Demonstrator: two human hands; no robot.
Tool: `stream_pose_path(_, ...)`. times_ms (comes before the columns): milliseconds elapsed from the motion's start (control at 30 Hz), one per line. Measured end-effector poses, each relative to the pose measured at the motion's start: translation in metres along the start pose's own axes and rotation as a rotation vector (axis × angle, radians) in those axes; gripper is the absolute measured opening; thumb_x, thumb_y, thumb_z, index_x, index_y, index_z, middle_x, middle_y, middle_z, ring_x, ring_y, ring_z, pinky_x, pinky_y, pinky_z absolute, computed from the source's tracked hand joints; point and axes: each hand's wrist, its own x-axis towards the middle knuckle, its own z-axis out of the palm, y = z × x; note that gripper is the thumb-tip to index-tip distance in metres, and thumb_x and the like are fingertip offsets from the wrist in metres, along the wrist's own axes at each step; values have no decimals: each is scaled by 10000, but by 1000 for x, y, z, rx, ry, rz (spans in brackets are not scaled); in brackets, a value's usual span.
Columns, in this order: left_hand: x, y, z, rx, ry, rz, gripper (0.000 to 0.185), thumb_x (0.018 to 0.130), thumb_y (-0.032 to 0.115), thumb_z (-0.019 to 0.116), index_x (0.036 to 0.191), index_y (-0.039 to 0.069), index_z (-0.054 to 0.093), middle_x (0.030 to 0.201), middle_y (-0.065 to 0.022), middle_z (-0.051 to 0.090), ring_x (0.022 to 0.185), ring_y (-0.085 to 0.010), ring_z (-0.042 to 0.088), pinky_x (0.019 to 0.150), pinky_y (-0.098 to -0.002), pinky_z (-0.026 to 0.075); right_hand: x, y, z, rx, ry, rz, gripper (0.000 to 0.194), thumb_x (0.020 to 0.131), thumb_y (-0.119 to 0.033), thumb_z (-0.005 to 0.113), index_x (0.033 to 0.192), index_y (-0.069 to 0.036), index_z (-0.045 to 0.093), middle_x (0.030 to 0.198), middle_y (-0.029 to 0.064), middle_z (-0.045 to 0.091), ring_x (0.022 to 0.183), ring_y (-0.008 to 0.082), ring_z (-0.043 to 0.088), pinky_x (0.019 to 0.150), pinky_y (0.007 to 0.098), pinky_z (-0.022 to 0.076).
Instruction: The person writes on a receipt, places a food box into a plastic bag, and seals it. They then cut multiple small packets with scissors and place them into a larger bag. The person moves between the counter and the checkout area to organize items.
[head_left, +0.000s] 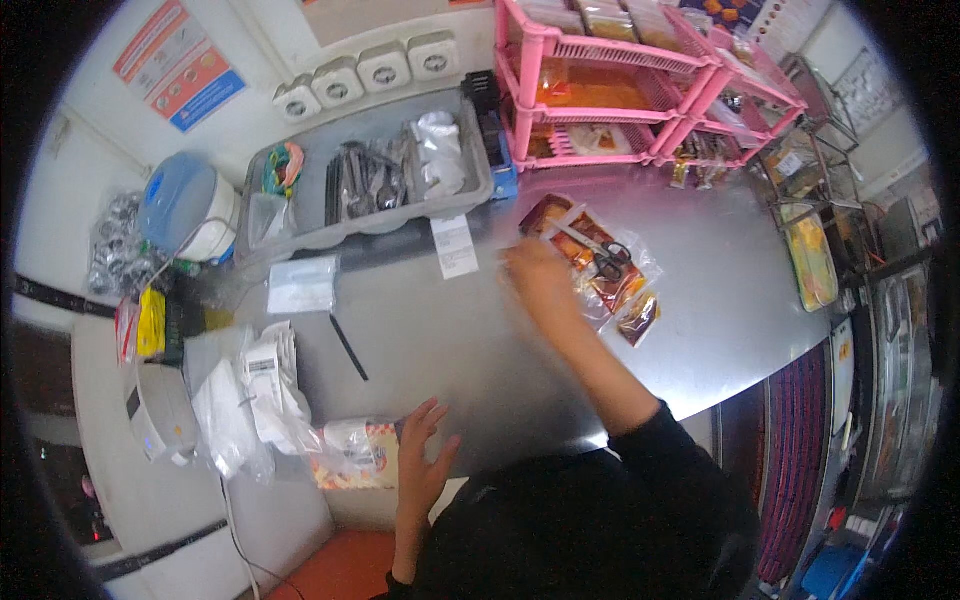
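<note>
My right hand, blurred, reaches over the steel table, just left of several clear packets of dark sauce. Its fingers are curled, and whether anything is in them cannot be made out. Scissors with dark handles lie across the packets. A smaller sauce packet sits at the near end of this group. Close to the table's front edge, my left hand holds nothing, its fingers apart. Beside it is a printed paper packet partly under clear plastic.
A grey tray with bagged black cutlery stands at the back. Pink stacked baskets hold more packets. A paper slip, white packet and black stick lie on the table. Plastic bags and a white device are left.
</note>
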Motion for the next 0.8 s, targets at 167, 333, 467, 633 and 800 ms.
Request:
stream_pose_path(167,114,11,41,-181,25,208,285,858,119,590,1128,30,604,1100,-149,600,1021,-253,581,866,-335,456,-40,81,-47,-218,65,322,375,749,-75,610,1118,-26,562,958,209,587,854,366,610,751,438,509)
stream_pose_path(333,262,14,119,-66,76,451,296,924,196,491,1111,-2,607,1106,-185,606,1032,-290,585,915,-359,429,-45,88,-28,-323,-87,431,410,774,-63,589,1176,-37,510,1046,208,557,888,376,612,752,435,525)
stream_pose_path(467,354,-9,174,-11,-72,316,527,957,422,374,1166,-15,584,1212,-212,565,1103,-304,557,949,-371,402,-49,97,-41,-211,-42,464,334,794,-82,577,1121,-26,535,1046,203,558,900,359,619,750,422,531)
stream_pose_path(633,422,-59,196,-205,-233,-152,796,906,659,250,1247,5,546,1279,-220,521,1136,-309,532,925,-394,419,-50,119,-43,-238,-101,393,270,797,-90,578,1059,-25,570,970,191,592,887,326,629,739,401,533)
stream_pose_path(800,443,-71,186,32,-279,-272,620,839,535,523,1095,-22,611,1088,-154,629,939,-250,602,817,-385,459,-58,140,-59,-145,-152,177,458,644,-202,767,1024,-11,599,923,179,632,894,323,619,735,386,524)
